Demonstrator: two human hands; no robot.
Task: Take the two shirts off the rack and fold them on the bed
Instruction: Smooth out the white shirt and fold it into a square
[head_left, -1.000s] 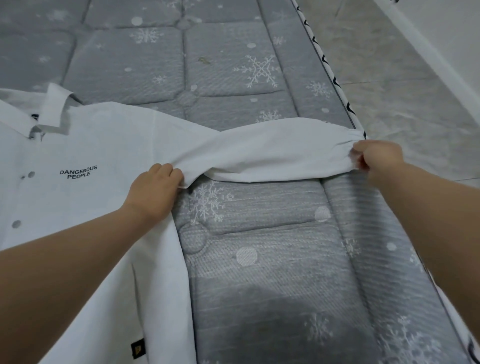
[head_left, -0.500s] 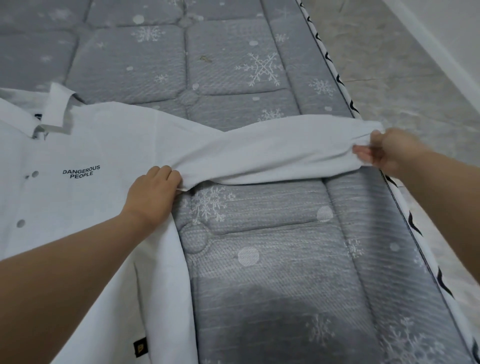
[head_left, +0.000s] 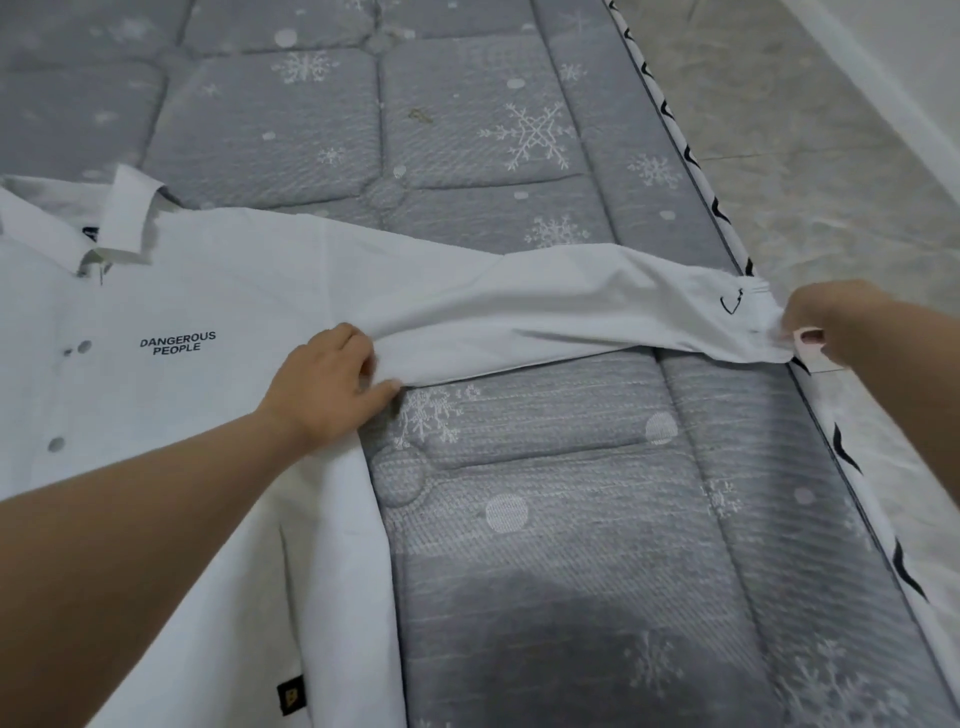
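A white button shirt (head_left: 218, 291) with "DANGEROUS PEOPLE" printed on the chest lies face up on the grey snowflake mattress (head_left: 571, 519), collar to the far left. Its sleeve (head_left: 561, 306) is stretched out to the right, across to the mattress edge. My left hand (head_left: 332, 384) grips the fabric at the armpit, where sleeve meets body. My right hand (head_left: 826, 322) pinches the cuff at the mattress's right edge. Only one shirt is in view.
The mattress's right edge (head_left: 852, 467) has white piping with black marks. Beyond it lies a grey marble floor (head_left: 841, 171) and a white wall base (head_left: 893, 88) at the far right. Bare mattress stretches above and to the right of the shirt.
My right hand has pulled the cuff further right, past the mattress edge, drawing the sleeve out straighter. My left hand has kept its hold at the armpit.
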